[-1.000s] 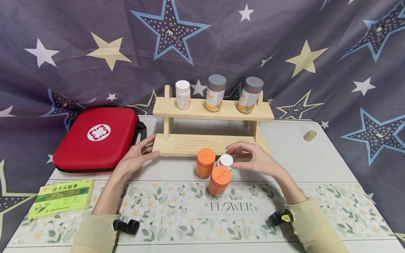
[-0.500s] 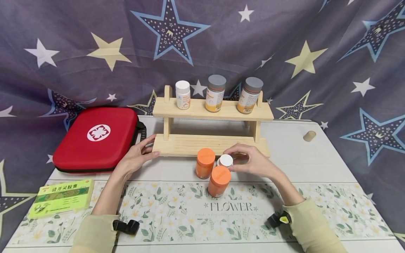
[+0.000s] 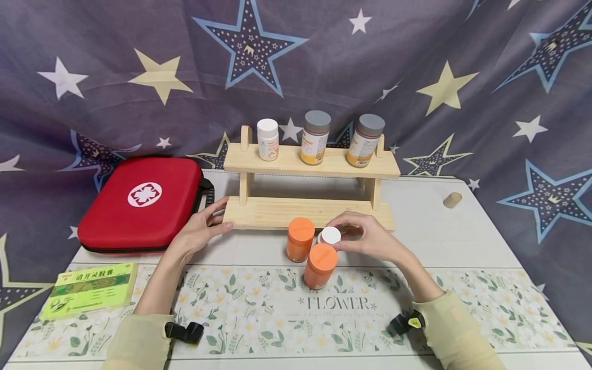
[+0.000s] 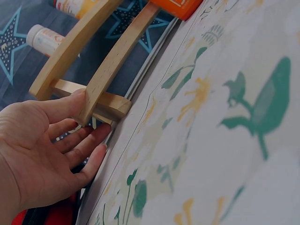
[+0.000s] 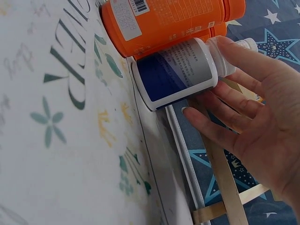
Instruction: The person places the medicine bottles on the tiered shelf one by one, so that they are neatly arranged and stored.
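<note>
Wooden rack [image 3: 311,211], one, two shelves: three bottles on its upper shelf, one white-capped [image 3: 267,139] and two grey-capped [image 3: 315,130]; lower shelf bare. Just in front of the rack stand three more bottles, two orange [image 3: 299,238] and one white-capped, blue-labelled bottle [image 3: 330,236], the last gripped by the right hand [image 3: 370,237] with fingers curled round its cap end. Left hand [image 3: 200,230], fingers relaxed and straight, rests against the rack's left end; left of the rack lie one red first-aid case [image 3: 140,203] and one green box [image 3: 89,289].

The table [image 3: 462,231] bears a wooden rack [image 3: 310,211], red case [image 3: 141,203], green box [image 3: 90,289] and three bottles [image 3: 314,252]
</note>
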A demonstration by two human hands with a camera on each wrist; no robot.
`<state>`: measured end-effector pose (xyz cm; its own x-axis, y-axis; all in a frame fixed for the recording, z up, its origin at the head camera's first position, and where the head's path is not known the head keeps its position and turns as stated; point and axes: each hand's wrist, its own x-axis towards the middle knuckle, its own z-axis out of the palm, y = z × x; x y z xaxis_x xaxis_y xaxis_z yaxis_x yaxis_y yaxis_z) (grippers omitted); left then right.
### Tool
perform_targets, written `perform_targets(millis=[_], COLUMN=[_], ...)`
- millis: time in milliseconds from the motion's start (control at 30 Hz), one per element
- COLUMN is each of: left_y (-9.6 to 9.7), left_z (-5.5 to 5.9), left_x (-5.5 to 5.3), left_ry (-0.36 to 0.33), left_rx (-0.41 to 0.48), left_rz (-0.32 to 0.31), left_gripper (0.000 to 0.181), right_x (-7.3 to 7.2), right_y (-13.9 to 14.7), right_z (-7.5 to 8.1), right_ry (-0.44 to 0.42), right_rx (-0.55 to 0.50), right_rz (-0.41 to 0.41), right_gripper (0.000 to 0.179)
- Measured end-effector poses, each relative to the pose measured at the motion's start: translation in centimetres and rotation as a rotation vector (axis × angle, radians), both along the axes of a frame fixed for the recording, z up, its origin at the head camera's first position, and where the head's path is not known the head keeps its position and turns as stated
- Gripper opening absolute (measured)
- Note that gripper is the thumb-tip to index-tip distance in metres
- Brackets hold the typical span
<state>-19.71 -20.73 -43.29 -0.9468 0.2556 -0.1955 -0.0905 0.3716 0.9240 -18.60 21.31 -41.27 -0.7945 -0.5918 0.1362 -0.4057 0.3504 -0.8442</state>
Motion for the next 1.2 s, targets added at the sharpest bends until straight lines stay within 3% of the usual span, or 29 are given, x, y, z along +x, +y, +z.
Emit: perform_targets(millis=[400, 1200], left_y=[0.1, 0.0], left_z=[0.0, 0.1], left_x=[0.0, 0.2], left_ry=[-0.003, -0.003], left_rx=[0.001, 0.016], left_rz=[-0.002, -0.008], left_gripper=[0.083, 0.084], right_x=[0.0, 0.5], right_y=[0.4, 1.6], right_z=[0.2, 2.9], right_ry=[0.015, 0.125], right_rx=[-0.056, -0.152], right_rz=[0.007, -0.173], right_gripper=[0.036, 0.033])
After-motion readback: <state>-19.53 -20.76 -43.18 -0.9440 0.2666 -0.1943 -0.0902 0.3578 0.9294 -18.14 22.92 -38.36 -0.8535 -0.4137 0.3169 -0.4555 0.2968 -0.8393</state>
